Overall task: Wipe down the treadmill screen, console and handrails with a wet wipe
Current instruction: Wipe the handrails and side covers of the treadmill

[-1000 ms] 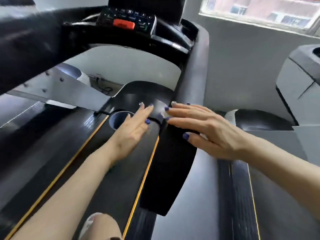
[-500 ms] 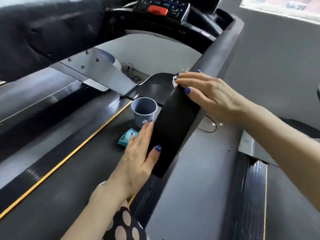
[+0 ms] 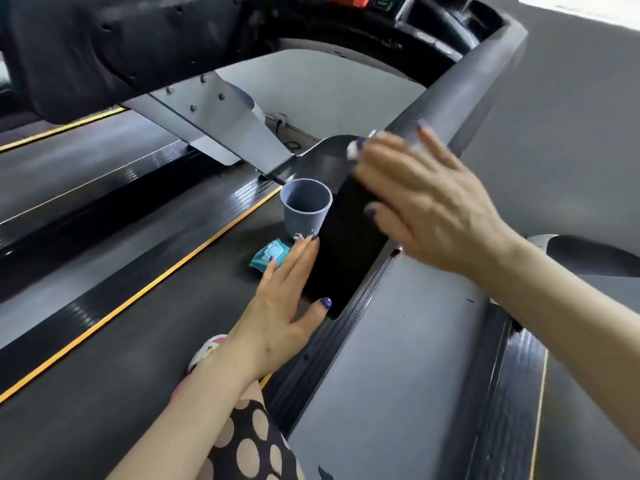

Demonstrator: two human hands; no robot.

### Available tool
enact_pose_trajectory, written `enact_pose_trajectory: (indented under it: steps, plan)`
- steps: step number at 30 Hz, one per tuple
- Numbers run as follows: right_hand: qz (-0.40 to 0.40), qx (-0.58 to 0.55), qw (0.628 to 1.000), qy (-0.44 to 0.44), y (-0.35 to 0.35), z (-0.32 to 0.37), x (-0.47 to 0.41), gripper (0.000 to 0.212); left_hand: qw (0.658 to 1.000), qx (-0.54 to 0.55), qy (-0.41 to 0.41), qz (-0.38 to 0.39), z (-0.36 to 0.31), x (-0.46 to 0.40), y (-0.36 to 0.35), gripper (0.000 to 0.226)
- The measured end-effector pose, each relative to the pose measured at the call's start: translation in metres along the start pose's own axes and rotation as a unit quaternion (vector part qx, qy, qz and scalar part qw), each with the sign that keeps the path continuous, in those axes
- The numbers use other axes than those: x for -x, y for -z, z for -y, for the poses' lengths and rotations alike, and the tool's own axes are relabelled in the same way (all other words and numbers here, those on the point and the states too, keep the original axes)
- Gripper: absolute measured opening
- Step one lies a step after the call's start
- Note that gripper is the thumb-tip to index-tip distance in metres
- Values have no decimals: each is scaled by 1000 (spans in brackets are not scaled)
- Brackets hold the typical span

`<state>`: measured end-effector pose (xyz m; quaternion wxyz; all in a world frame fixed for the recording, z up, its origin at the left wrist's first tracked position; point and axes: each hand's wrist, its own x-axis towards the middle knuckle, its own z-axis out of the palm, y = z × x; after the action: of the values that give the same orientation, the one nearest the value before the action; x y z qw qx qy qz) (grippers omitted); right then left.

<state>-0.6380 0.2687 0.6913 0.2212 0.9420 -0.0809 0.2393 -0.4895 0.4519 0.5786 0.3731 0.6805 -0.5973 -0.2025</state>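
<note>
My right hand [image 3: 426,199] lies flat on the black pad of the right handrail [image 3: 346,258], fingers straight, pressing a white wet wipe [image 3: 354,148] whose edge shows under the fingertips. My left hand [image 3: 287,296] rests open against the pad's left side, thumb on its lower end. The grey handrail arm [image 3: 478,95] runs up to the console [image 3: 346,0] with its red button at the top edge.
A grey cup [image 3: 306,207] and a teal wipe pack [image 3: 270,258] sit on the black belt [image 3: 104,358] just left of the pad. The left handrail [image 3: 86,53] and its grey bracket [image 3: 221,123] cross the upper left. A second treadmill lies to the right.
My right hand has slid a little down and along the handrail pad with the wipe. My left hand has stayed on the pad's left side. The view has tilted lower.
</note>
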Motion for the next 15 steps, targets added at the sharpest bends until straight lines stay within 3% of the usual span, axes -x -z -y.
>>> enact_pose_trajectory:
  steps: [2,4,8,10,15]
  plan:
    - [-29,-8,994,-108,1,8,-7,53,1000,10,4,4,0,2,0,74]
    - [-7,2,992,-122,-7,34,-2,64,1000,27,-5,-4,2,1,-1,76]
    - [85,58,992,68,-32,68,38,66,999,43,-16,-6,8,2,-2,83]
    - [77,113,987,84,-29,58,43,60,999,47,-20,4,13,5,-3,84]
    - [-31,104,989,-101,-13,36,18,58,999,49,-2,23,26,7,-6,89]
